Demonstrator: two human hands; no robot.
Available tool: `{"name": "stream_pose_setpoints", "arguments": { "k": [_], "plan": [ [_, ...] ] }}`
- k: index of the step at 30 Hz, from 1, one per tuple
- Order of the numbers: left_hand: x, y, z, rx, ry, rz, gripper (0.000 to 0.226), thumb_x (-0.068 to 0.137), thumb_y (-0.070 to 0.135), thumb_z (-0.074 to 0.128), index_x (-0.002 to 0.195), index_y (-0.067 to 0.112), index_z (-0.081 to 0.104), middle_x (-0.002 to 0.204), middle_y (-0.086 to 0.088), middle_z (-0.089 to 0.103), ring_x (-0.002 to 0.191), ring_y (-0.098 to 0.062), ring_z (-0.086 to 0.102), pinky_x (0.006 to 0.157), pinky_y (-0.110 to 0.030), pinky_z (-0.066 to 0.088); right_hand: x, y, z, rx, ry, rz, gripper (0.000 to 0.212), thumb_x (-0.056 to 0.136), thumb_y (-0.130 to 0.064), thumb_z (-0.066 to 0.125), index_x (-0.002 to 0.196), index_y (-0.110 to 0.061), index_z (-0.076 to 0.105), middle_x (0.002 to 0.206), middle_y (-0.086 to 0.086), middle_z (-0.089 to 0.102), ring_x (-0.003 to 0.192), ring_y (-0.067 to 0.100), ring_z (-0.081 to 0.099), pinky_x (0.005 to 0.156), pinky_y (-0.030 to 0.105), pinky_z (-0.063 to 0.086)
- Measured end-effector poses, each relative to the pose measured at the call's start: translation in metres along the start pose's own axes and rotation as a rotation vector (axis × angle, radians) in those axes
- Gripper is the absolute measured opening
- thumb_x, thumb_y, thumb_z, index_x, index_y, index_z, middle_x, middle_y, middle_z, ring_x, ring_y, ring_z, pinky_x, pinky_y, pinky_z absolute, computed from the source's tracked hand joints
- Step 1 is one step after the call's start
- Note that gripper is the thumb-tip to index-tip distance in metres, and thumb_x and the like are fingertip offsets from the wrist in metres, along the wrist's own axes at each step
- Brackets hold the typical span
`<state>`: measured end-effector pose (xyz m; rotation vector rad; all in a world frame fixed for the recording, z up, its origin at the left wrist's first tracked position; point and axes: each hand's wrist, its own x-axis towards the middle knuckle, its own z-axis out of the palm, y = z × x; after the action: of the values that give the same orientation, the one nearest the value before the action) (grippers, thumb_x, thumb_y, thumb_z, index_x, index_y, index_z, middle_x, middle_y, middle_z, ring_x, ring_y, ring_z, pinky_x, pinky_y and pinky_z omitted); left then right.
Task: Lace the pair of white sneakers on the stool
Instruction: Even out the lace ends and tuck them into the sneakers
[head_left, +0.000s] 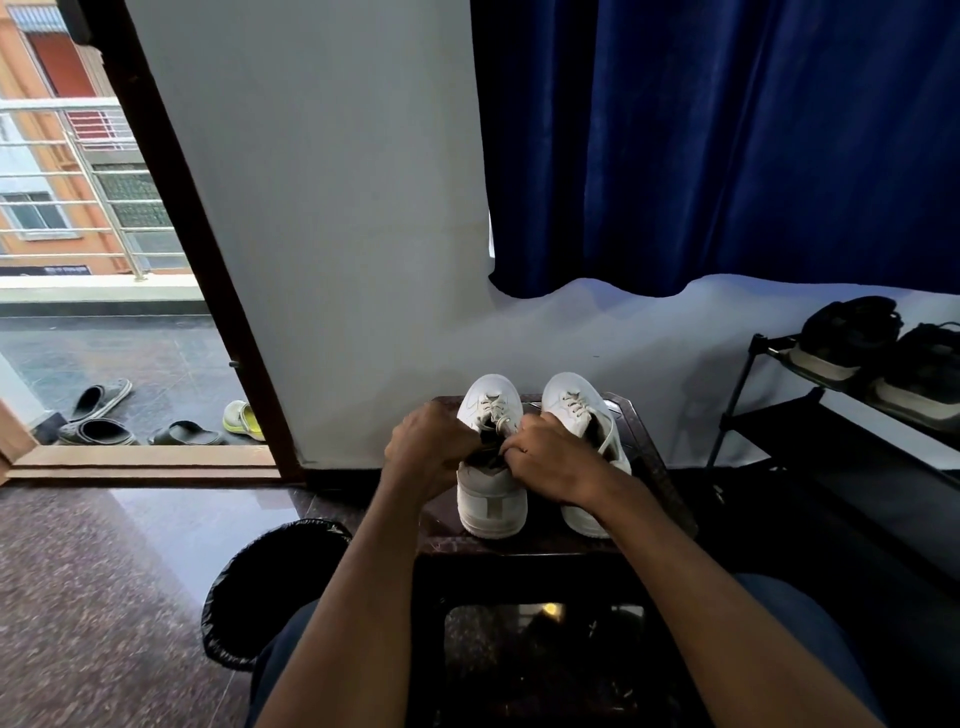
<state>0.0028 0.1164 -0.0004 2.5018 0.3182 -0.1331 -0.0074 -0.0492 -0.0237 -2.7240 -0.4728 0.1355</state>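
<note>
On the dark stool (654, 467), both sneakers lie lengthwise, toes toward 12 o'clock. The left hand (431, 449) and right hand (550, 462) curl over the left sneaker (491, 493) at its top eyelets, apparently pinching lace ends. Lacing looks nearly finished here; next comes snugging or tying. The right sneaker (576, 402) sits at 3 o'clock, laced.

Two sneakers (524, 447) side by side on stool (654, 467)

light: daylight from open doorway (104, 260) at left | interior: dim, deep shadows at right | glare: glossy speckled stone floor (130, 545) | edges: wide-angle bending
</note>
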Motion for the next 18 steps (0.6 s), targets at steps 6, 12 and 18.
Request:
{"name": "stream_pose_setpoints", "arguments": {
  "k": [6, 12, 18],
  "plan": [
    [0.004, -0.014, 0.013, -0.139, -0.220, 0.077, 0.029, 0.069, 0.031, 0.057, 0.085, 0.010, 0.069, 0.083, -0.018, 0.070, 0.074, -0.032, 0.072, 0.074, -0.043, 0.061, -0.033, 0.008, -0.007, -0.169, 0.483, 0.105, 0.017, 0.087, -0.034, 0.066, 0.090, -0.020, 0.074, 0.101, 0.006, 0.065, 0.109, 0.032, 0.059, 0.093, 0.043, 0.048],
    [0.020, -0.019, 0.035, -0.280, -0.196, 0.141, 0.026, 0.062, 0.035, 0.056, 0.073, 0.016, 0.069, 0.069, -0.003, 0.062, 0.063, -0.018, 0.057, 0.072, -0.050, 0.061, -0.066, 0.018, 0.016, 0.020, 0.419, 0.273, 0.057, 0.089, -0.062, 0.064, 0.122, -0.018, 0.055, 0.123, 0.008, 0.069, 0.128, 0.033, 0.049, 0.100, 0.041, 0.046],
    [0.022, -0.013, 0.047, -0.330, -0.245, 0.175, 0.028, 0.065, 0.039, 0.061, 0.086, 0.028, 0.076, 0.086, -0.011, 0.073, 0.072, -0.019, 0.065, 0.075, -0.041, 0.060, -0.076, 0.010, 0.014, -0.122, 0.227, 0.149, 0.074, 0.086, -0.057, 0.063, 0.152, -0.050, 0.029, 0.130, 0.006, 0.055, 0.130, 0.032, 0.042, 0.101, 0.044, 0.046]
  ]
}}
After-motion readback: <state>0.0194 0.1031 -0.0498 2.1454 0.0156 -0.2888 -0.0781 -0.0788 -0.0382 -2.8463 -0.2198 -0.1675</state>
